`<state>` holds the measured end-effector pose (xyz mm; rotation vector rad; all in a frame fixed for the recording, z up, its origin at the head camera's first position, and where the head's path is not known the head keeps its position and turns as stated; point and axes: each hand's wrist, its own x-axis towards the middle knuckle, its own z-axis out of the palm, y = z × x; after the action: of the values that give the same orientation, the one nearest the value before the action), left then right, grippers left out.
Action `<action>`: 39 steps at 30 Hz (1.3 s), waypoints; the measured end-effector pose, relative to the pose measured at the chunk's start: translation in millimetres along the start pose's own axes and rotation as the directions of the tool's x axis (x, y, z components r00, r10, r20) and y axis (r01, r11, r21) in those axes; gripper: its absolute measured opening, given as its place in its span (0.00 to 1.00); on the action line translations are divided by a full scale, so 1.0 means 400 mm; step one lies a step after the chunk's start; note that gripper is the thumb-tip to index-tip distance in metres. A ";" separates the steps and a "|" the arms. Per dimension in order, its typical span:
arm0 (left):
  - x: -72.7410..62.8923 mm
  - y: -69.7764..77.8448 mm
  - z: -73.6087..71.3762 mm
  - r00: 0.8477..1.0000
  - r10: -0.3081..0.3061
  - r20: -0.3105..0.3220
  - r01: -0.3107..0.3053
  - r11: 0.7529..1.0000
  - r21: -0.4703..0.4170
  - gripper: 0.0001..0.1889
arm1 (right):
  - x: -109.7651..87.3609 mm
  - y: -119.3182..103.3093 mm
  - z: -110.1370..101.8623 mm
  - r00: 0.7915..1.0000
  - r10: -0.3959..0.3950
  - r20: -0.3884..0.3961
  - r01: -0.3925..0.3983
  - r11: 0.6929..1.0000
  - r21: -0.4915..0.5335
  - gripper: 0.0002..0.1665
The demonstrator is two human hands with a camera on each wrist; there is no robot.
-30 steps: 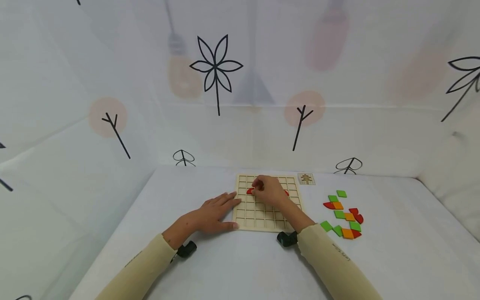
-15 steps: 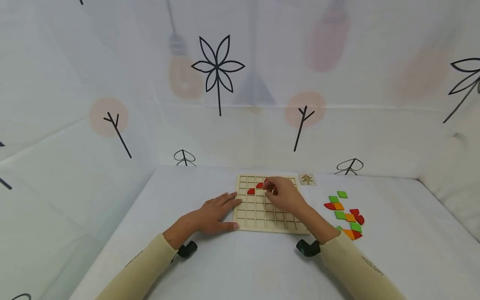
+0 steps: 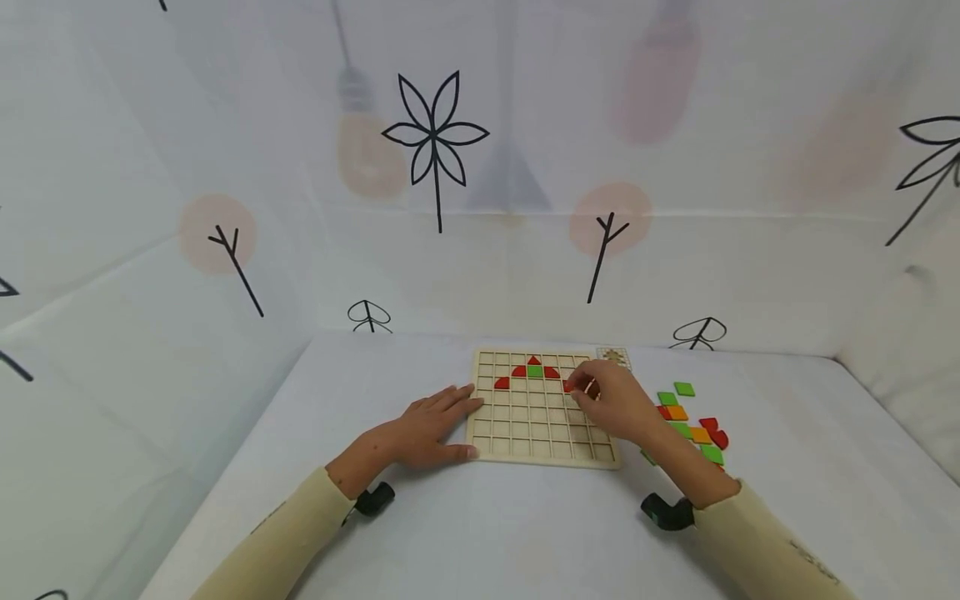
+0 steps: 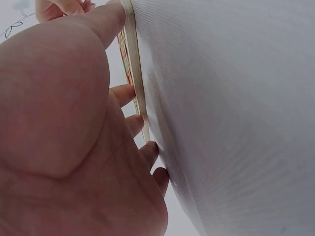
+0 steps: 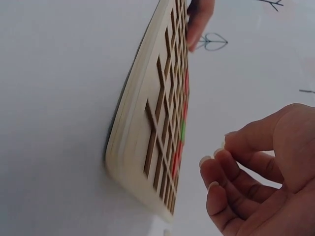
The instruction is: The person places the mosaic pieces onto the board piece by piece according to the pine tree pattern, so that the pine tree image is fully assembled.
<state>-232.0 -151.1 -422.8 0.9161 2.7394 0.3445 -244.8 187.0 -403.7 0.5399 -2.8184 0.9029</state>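
My left hand (image 3: 427,429) spread, grid board's (image 3: 517,427) nine o'clock; right hand (image 3: 618,404) narrow, seemingly empty, by two-o'clock red tile (image 3: 567,387). Likely placing step; next calls for three-o'clock loose tiles (image 3: 700,435).

Lies flat as a pale gridded board (image 3: 520,414), bearing a red triangle (image 3: 533,361) above a green square (image 3: 535,372) between red quarter-rounds (image 3: 520,372).

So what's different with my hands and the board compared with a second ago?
Your right hand moved right across the board, from near the left-hand red piece to the right side, bringing the green square into view. Whether it took or let go of anything isn't clear. Your left hand stayed at the board's left edge; that red piece stayed put.
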 end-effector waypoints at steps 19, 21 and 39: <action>0.008 -0.006 0.004 1.000 -0.004 0.006 0.004 1.000 0.019 0.44 | -0.036 0.177 -0.105 0.986 0.161 -0.046 -0.164 0.985 -0.057 0.09; 0.009 -0.006 0.005 1.000 -0.001 0.005 0.001 1.000 0.021 0.44 | -0.039 0.196 -0.109 0.981 0.189 -0.041 -0.192 0.980 -0.062 0.10; 0.005 -0.006 0.005 1.000 -0.005 0.000 0.005 1.000 0.004 0.44 | -0.052 0.310 -0.166 0.961 0.255 0.111 -0.244 0.964 -0.104 0.14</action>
<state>-234.2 -151.2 -425.7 0.9101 2.7429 0.3381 -270.7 325.9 -421.2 0.2376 -3.0728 0.8016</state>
